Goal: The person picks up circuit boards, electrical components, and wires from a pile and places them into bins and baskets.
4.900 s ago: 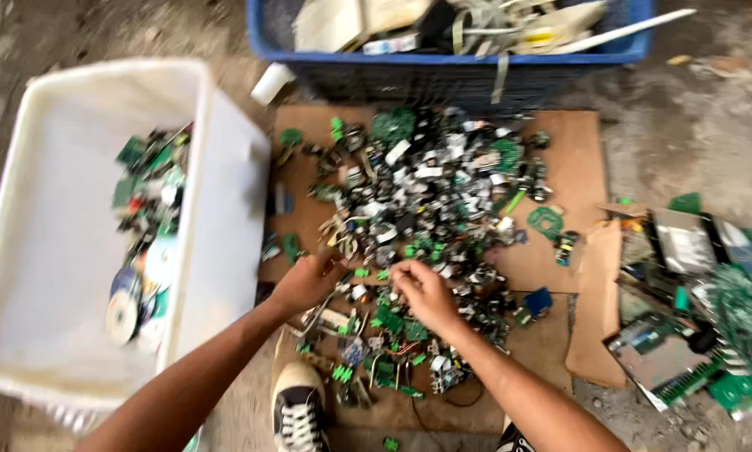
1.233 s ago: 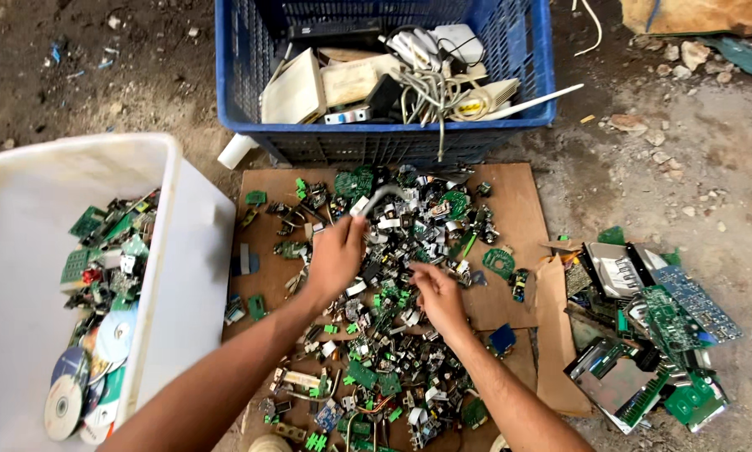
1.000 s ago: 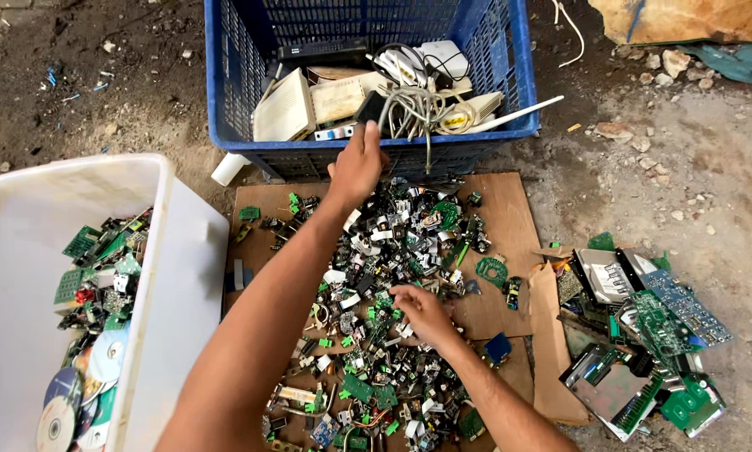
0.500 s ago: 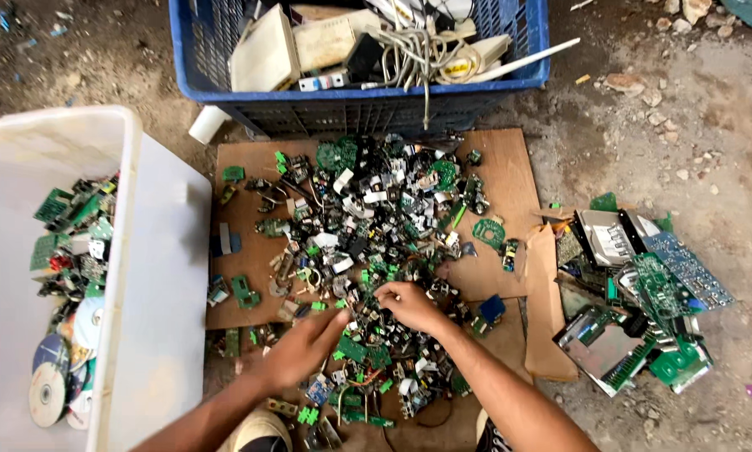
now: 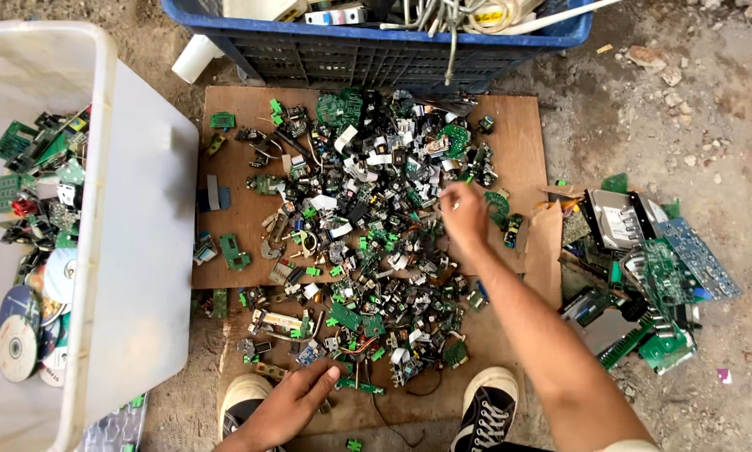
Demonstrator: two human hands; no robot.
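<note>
A heap of small electronic scrap (image 5: 368, 234), black parts and green board pieces, covers a brown wooden board (image 5: 242, 218) on the ground. My right hand (image 5: 463, 216) reaches into the right side of the heap, its fingers pinched over small parts; whether it holds one I cannot tell. My left hand (image 5: 296, 402) rests at the near edge of the heap, fingers spread on the board beside loose pieces, holding nothing.
A white plastic tub (image 5: 138, 251) at left holds green boards and discs. A blue crate (image 5: 376, 50) with cables and casings stands beyond the board. Larger circuit boards (image 5: 652, 268) lie at right. My two shoes (image 5: 485, 410) sit at the board's near edge.
My left hand went out to the blue crate and came back to the near edge of the heap. My right hand shifted up and right across the heap.
</note>
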